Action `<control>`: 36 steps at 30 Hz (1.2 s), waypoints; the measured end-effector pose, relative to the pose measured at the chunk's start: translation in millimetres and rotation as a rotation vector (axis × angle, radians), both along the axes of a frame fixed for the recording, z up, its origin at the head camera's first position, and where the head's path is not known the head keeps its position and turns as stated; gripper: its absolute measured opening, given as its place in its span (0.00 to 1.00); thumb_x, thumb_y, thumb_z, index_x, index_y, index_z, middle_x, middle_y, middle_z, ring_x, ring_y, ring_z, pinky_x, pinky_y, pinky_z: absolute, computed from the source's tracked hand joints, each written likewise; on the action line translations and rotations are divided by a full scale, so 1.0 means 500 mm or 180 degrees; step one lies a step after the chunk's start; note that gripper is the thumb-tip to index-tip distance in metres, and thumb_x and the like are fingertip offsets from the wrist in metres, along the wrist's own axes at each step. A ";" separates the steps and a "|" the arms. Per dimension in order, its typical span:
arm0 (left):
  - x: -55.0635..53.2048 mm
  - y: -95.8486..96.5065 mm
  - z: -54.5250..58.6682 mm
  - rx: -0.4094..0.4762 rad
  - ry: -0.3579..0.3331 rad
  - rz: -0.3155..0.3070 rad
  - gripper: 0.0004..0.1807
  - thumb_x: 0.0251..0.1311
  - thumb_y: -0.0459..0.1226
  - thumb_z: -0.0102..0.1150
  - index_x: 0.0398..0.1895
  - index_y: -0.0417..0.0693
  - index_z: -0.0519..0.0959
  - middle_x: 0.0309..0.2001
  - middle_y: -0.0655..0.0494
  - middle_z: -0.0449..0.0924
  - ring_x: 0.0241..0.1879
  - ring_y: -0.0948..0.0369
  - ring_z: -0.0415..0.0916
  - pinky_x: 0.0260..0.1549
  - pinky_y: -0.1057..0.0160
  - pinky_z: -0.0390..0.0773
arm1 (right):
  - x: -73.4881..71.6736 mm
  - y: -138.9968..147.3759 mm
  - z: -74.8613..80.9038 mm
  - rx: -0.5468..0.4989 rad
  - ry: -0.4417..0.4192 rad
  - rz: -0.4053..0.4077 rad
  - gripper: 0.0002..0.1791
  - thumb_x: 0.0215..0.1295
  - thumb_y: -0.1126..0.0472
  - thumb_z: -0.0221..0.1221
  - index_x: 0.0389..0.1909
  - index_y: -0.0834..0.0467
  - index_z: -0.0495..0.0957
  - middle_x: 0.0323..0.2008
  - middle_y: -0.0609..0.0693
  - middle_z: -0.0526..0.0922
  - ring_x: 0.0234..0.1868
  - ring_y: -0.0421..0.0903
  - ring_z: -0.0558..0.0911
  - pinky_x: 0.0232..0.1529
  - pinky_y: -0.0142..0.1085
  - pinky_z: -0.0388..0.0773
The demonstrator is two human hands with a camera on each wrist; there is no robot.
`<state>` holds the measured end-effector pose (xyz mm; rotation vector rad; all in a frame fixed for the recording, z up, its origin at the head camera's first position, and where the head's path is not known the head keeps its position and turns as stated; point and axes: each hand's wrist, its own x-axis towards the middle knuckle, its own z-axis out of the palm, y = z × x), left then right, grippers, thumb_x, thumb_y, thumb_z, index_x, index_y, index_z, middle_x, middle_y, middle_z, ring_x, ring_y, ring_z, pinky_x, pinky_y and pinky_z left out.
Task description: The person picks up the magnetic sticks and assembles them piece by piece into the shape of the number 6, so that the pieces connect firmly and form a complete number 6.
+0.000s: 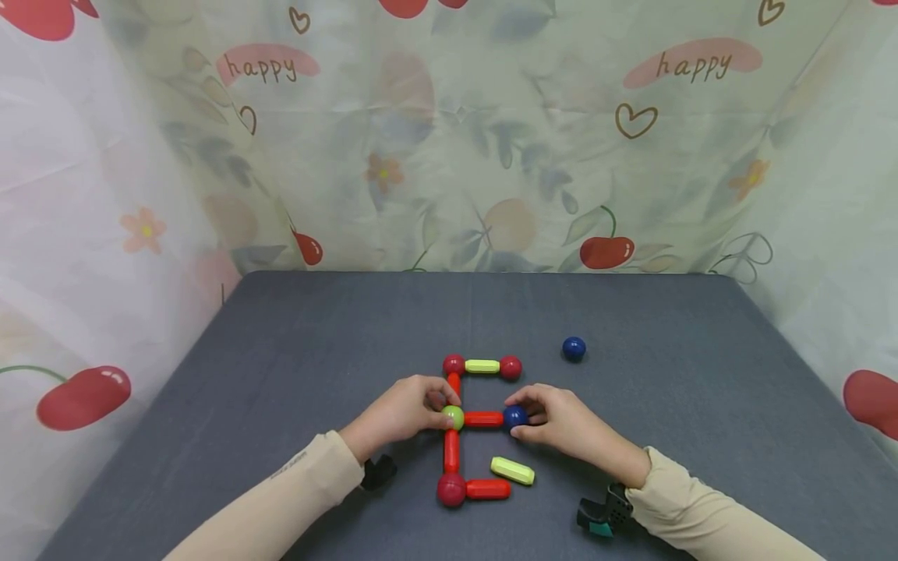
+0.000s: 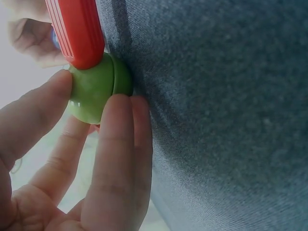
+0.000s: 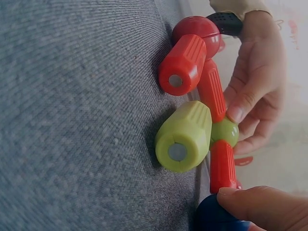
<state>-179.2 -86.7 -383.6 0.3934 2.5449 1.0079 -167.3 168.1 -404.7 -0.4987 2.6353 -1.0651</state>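
Note:
My left hand (image 1: 410, 409) pinches a green ball (image 1: 454, 418) at the middle joint of an E-shaped figure made of magnetic rods and balls. Between thumb and fingers, my right hand (image 1: 557, 419) holds a blue ball (image 1: 515, 418) at the free end of the middle red rod (image 1: 484, 419). That rod joins the green ball to the blue one. Further red rods lead from the green ball to a red ball (image 1: 454, 365) at the top and a larger-looking red ball (image 1: 451, 489) at the bottom. The left wrist view shows fingertips around the green ball (image 2: 94, 91).
A yellow-green rod (image 1: 482, 366) ends in a red ball (image 1: 510, 367) along the top. From the bottom ball a red rod (image 1: 489, 489) points right. A loose yellow-green rod (image 1: 513, 471) lies above it, and another blue ball (image 1: 574, 348) sits farther back on the grey table (image 1: 337, 327).

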 end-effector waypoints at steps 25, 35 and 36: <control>-0.002 0.000 0.003 -0.0003 -0.0044 -0.0003 0.10 0.53 0.37 0.70 0.39 0.54 0.83 0.34 0.55 0.77 0.33 0.59 0.72 0.29 0.64 0.74 | 0.026 0.006 0.050 -0.0190 0.0107 -0.0107 0.23 0.57 0.59 0.69 0.54 0.55 0.77 0.51 0.52 0.80 0.49 0.48 0.81 0.51 0.44 0.79; 0.001 0.002 0.001 0.0026 -0.0025 0.0011 0.10 0.53 0.37 0.70 0.39 0.54 0.83 0.33 0.55 0.77 0.32 0.59 0.72 0.28 0.64 0.73 | 0.062 0.003 0.060 -0.0251 0.0051 0.0342 0.18 0.57 0.58 0.69 0.48 0.57 0.79 0.46 0.51 0.82 0.42 0.45 0.81 0.44 0.37 0.80; 0.001 0.003 0.000 0.0030 -0.0019 0.0009 0.10 0.53 0.37 0.70 0.39 0.54 0.83 0.32 0.55 0.77 0.32 0.59 0.72 0.28 0.64 0.73 | 0.064 0.002 0.055 -0.0224 0.0004 0.0388 0.18 0.57 0.58 0.69 0.47 0.57 0.79 0.45 0.50 0.82 0.41 0.43 0.81 0.43 0.34 0.80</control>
